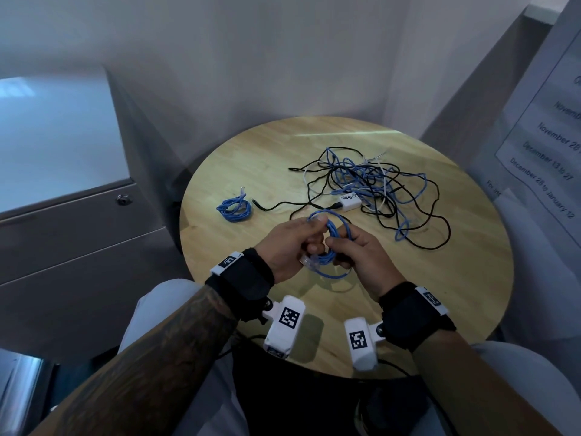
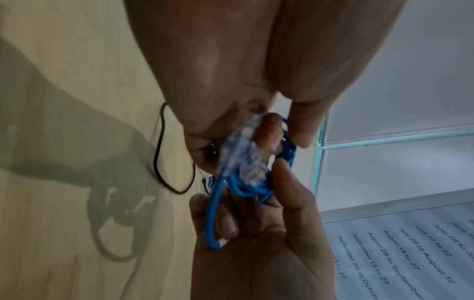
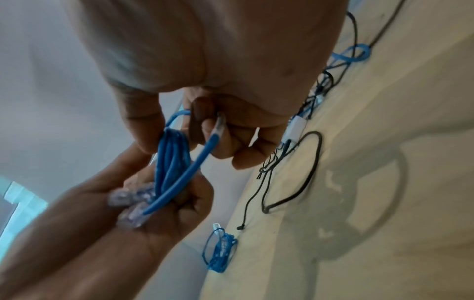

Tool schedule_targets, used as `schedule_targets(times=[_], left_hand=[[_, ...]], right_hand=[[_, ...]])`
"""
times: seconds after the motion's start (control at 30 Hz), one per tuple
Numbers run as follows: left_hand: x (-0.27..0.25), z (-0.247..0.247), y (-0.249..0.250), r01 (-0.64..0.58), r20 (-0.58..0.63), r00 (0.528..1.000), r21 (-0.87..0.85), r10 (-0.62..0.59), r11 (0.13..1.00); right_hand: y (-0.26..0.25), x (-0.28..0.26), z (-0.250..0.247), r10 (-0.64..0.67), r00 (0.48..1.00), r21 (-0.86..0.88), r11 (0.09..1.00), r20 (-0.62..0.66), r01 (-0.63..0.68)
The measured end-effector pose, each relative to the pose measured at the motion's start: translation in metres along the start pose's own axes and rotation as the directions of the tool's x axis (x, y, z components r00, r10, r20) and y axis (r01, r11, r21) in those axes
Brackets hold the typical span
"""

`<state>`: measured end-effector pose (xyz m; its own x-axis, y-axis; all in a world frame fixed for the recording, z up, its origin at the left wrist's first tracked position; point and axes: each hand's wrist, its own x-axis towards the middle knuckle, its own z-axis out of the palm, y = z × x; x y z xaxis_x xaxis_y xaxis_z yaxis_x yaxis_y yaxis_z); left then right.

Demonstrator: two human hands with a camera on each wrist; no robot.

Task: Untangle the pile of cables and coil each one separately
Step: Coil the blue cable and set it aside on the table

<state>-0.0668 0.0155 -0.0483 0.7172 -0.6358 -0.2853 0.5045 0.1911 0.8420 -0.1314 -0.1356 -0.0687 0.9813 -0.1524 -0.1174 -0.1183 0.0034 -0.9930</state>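
Above the near middle of the round wooden table (image 1: 440,294) both hands hold one coil of blue network cable (image 1: 330,247). My left hand (image 1: 292,247) grips the coil's left side, the clear plug (image 2: 243,154) poking out under its palm. My right hand (image 1: 361,256) pinches the right side, with the free blue end (image 3: 200,162) curled under its fingers. A finished blue coil (image 1: 234,209) lies on the table to the left. Behind the hands sprawls the tangled pile (image 1: 377,190) of black, blue and white cables around a small white adapter (image 1: 349,201).
A grey cabinet (image 1: 78,215) with a lock stands close on the left of the table. A printed sheet with dates (image 1: 550,136) hangs on the right wall. A black cable end (image 1: 261,207) lies between the finished coil and the pile.
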Motion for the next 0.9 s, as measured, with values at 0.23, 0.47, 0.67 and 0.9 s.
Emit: schedule_targets(times=[0.23, 0.47, 0.67, 0.9], left_hand=[[0.0, -0.004, 0.0, -0.001, -0.023, 1.0, 0.053, 0.002, 0.999], [0.002, -0.003, 0.002, 0.006, -0.021, 1.0, 0.001, -0.006, 1.0], [0.004, -0.011, 0.004, -0.07, -0.139, 0.988, -0.033, 0.065, 0.997], [0.007, -0.022, 0.01, -0.165, -0.192, 0.969, -0.025, 0.157, 0.986]], right_hand=[[0.002, -0.001, 0.003, -0.018, 0.999, -0.077, 0.997, 0.029, 0.02], [0.001, -0.002, 0.001, 0.037, 0.998, -0.091, 0.995, 0.041, -0.033], [-0.006, 0.004, -0.017, 0.033, 0.984, -0.156, 0.986, -0.175, -0.061], [-0.001, 0.001, -0.026, 0.02, 0.992, -0.393, 0.917, -0.127, -0.069]])
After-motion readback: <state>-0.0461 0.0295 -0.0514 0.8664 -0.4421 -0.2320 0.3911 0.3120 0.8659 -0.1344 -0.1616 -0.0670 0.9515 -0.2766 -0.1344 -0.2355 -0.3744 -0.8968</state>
